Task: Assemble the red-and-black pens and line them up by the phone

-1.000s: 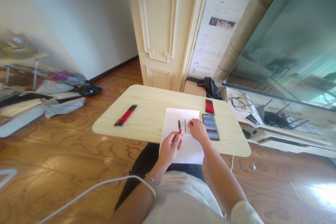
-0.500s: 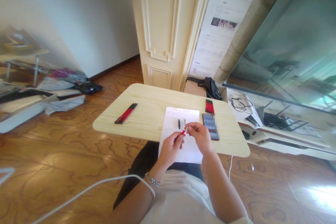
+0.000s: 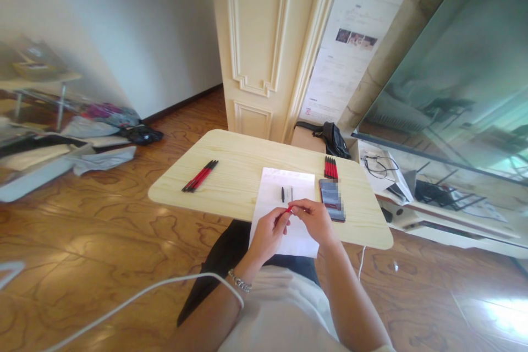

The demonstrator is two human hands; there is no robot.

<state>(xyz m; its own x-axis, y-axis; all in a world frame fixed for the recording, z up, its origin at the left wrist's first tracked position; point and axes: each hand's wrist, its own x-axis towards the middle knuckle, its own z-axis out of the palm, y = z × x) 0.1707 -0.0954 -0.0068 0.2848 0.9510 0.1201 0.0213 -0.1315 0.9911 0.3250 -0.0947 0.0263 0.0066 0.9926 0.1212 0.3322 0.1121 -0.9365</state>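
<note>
Over the smooth white paper sheet (image 3: 291, 242), your left hand (image 3: 266, 231) is pinching a small red tube (image 3: 289, 209), mostly hidden; your right hand (image 3: 317, 221) is meeting its end, finger grip impossible to tell. Wood-grained, round-cornered desk (image 3: 235, 176) is lying beneath.

2 curled hands (image 3: 266, 230) (image 3: 317, 222) close together
</note>
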